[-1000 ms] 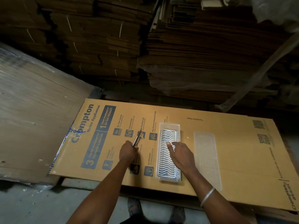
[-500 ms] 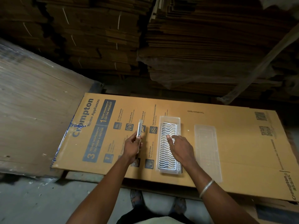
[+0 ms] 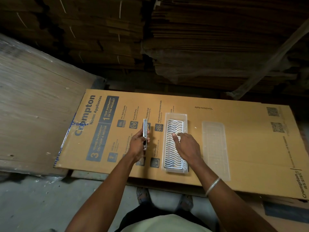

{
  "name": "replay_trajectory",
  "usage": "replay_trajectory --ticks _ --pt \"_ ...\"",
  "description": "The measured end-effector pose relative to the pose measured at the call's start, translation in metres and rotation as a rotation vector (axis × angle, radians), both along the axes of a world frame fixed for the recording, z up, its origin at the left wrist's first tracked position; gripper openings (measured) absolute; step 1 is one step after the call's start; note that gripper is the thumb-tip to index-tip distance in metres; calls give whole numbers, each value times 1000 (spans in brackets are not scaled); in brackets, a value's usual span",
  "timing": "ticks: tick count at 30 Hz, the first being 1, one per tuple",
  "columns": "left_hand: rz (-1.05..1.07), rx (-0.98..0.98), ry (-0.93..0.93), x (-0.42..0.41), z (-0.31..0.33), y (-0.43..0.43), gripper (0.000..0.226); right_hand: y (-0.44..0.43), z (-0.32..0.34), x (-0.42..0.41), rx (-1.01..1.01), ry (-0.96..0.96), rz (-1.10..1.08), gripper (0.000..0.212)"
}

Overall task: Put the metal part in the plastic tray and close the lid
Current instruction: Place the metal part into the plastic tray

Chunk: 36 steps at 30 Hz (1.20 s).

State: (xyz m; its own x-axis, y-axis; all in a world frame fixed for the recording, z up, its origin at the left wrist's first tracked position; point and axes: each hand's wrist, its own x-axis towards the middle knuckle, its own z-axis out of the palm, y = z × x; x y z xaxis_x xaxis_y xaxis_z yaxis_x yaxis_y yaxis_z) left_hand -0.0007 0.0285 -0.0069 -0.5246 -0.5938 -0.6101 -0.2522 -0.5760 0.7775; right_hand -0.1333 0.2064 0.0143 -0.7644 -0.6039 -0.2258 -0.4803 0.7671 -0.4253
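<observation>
My left hand (image 3: 137,144) pinches a narrow metal part (image 3: 145,133) above the cardboard sheet (image 3: 242,148); right hand (image 3: 187,148), fingers spread, rests on the grille in the plastic tray (image 3: 175,116). Lid (image 3: 214,148) lies beside. Risk: edge-held part slips.

Dim storeroom. Stacked flattened cardboard (image 3: 209,47) across top of frame, wrapped bundle (image 3: 33,114) at left, grey concrete floor (image 3: 41,206) lower left.

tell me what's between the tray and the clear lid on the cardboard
Only bare cardboard separates the plastic tray from the clear lid, seen in the head view.
</observation>
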Motion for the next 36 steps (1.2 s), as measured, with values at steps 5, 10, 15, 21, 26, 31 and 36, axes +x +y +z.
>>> replay_trajectory --ticks 5,10,15,21,26,31,36 --pt "-52 -75 -55 -10 8 11 22 2 1 -7 -23 3 -30 70" --pt "-261 -282 -154 -34 23 31 25 14 0 -18 -27 3 -92 73" --pt "-493 -603 -347 -61 27 53 11 31 1 -30 -28 10 -148 77" --pt "-778 -828 -589 -92 15 80 17 51 -2 -41 -29 14 -224 78" --pt "-843 -902 -655 -99 4 98 24 72 -9 -46 -20 0 -281 86" --pt "-785 -907 -656 -107 0 103 26 86 -17 -49 9 -16 -311 88" --pt "-752 -969 -615 -104 -3 105 32 91 -21 -48 9 -15 -316 91"
